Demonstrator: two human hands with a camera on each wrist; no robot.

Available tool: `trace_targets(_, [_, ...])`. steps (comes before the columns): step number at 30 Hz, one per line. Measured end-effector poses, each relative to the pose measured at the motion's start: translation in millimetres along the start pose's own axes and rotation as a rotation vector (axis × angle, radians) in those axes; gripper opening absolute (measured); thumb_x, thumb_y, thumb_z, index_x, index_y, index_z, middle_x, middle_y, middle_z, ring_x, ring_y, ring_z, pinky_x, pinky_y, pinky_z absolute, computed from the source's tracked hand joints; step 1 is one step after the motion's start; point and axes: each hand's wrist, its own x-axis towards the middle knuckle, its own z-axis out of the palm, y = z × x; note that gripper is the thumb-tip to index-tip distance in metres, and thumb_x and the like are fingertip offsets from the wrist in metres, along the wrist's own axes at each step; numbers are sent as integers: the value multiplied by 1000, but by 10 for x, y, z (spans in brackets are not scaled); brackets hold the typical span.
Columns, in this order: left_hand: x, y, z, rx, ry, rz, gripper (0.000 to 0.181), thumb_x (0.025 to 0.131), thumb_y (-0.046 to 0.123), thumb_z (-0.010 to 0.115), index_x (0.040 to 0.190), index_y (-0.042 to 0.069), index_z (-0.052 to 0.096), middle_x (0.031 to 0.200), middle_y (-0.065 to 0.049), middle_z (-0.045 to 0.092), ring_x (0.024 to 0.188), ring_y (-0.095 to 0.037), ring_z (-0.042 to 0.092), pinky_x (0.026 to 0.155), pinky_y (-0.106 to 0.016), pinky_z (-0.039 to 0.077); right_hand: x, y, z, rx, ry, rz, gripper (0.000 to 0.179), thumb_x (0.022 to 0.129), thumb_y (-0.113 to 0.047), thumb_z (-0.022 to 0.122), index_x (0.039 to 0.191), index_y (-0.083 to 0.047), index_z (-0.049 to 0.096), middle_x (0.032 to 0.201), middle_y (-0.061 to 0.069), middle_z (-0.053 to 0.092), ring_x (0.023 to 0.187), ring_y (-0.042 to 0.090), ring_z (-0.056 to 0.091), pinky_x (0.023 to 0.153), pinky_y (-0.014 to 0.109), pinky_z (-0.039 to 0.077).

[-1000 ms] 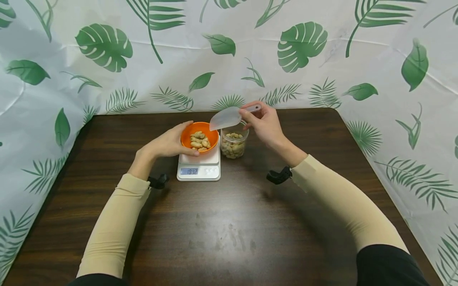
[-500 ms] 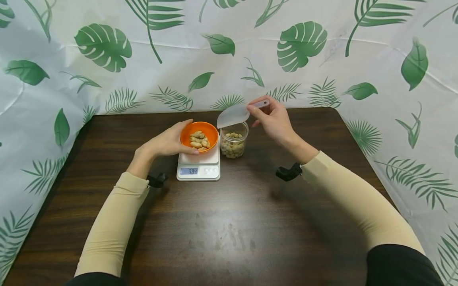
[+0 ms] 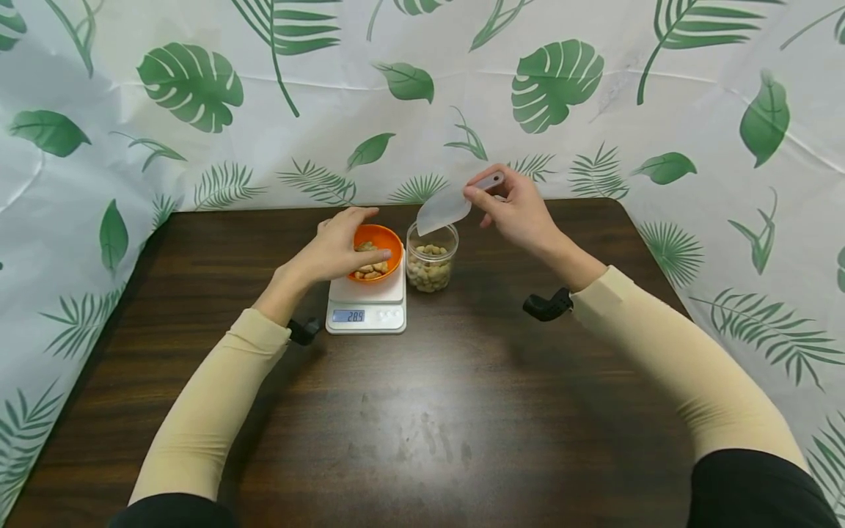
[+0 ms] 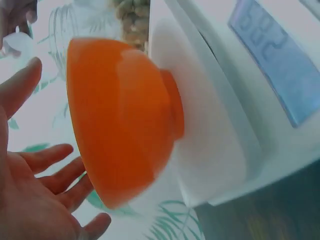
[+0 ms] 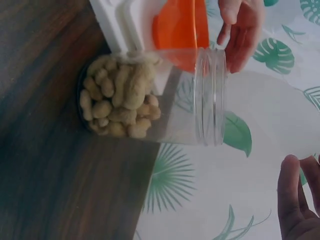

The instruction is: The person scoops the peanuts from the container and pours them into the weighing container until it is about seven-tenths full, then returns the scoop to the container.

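An orange bowl [image 3: 389,238] with peanuts [image 3: 371,271] inside stands on a white kitchen scale [image 3: 367,323], whose display reads 28.9. My left hand [image 3: 338,246] hovers at the bowl's left rim with fingers spread. In the left wrist view, those fingers [image 4: 55,160] stand around the bowl's mouth without gripping it. To the right of the scale is a clear jar [image 3: 432,277], partly filled with more peanuts [image 5: 120,95] in their shells. With thumb and fingers, my right hand [image 3: 521,209] pinches the handle of a translucent scoop [image 3: 442,210], its blade tilted down over the jar's mouth.
The dark wooden table [image 3: 422,425] stretches toward me in front of the scale. Behind its back edge hangs a white sheet [image 3: 449,110] with green leaf prints. Black wrist cameras are strapped at both sleeves.
The left hand has let go of the bowl and shifted right over its rim. The scoop has moved right and up from beside the bowl. The scale's reading has dropped to 28.9.
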Motion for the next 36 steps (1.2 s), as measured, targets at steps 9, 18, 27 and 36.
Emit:
trace_targets(9, [119, 185, 88, 36, -3, 20, 81, 93, 50, 72, 154, 4, 43, 154, -12, 47, 140, -29, 41, 112, -58, 20, 80, -56, -52, -89, -75, -2, 26, 104, -26, 65, 117, -4, 66, 105, 15, 66, 80, 27, 65, 70, 28, 54])
trace_targets(18, [186, 285, 180, 28, 3, 13, 84, 91, 51, 74, 154, 4, 44, 152, -12, 49, 141, -29, 41, 113, -58, 19, 175, -150, -64, -218, -189, 26, 24, 102, -31, 67, 111, -8, 66, 106, 11, 71, 83, 23, 67, 70, 33, 54])
trace_targets(27, [263, 354, 276, 15, -49, 15, 90, 88, 55, 76, 155, 7, 41, 153, -9, 48, 139, -28, 44, 111, -56, 21, 223, -219, -22, -340, -275, -50, 20, 101, -24, 69, 107, -5, 65, 105, 11, 69, 91, 24, 67, 71, 39, 53])
trace_targets(36, [342, 372, 328, -1, -66, 20, 93, 87, 56, 77, 155, 6, 40, 144, -9, 57, 127, -26, 53, 110, -53, 24, 257, -280, 52, -414, -373, -89, 14, 101, -18, 69, 105, -5, 64, 102, 10, 69, 90, 24, 67, 74, 41, 53])
